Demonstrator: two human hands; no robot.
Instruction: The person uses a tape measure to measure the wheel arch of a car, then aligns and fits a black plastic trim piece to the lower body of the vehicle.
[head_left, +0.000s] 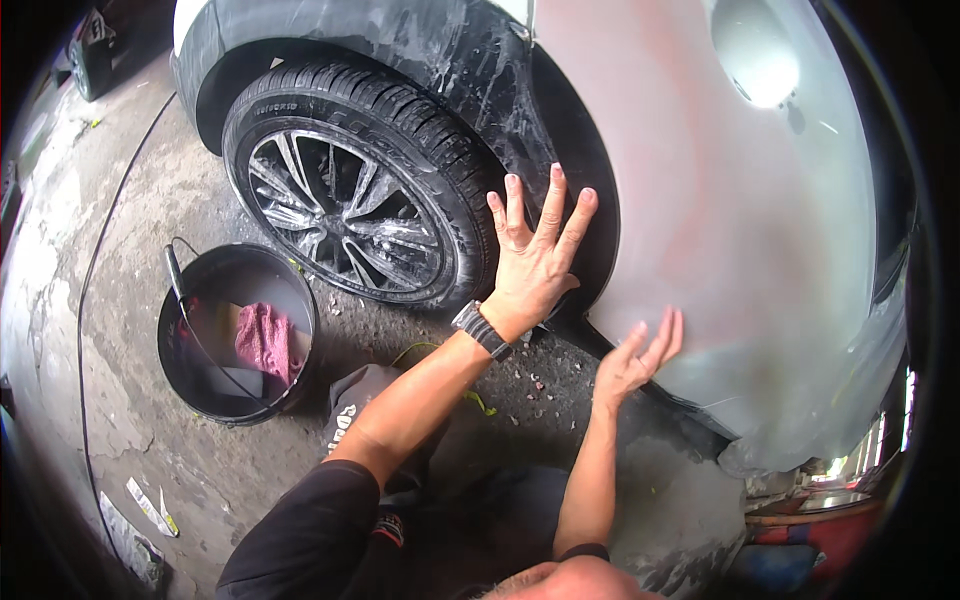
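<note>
My left hand (535, 255), a dark watch (482, 330) on its wrist, is raised in front of the car wheel's tyre (400, 150) and the black wheel-arch trim (580, 150). Its fingers are spread and nothing is in them; whether it touches the trim I cannot tell. Lower and to the right, my right hand (635, 362) has its fingers stretched out at the lower edge of the pale car body panel (740, 240). It seems to touch the panel, and no tool shows in it. Dull grey and pinkish patches mark the panel, with a rounded recess near its top.
Left of the wheel stands a black bucket (165, 345) with a wire handle, holding a pink cloth (263, 340) and greyish water. A dark cable (95, 250) runs along the concrete floor (150, 210). Paper strips (150, 508) lie at lower left. Red and blue things are at lower right.
</note>
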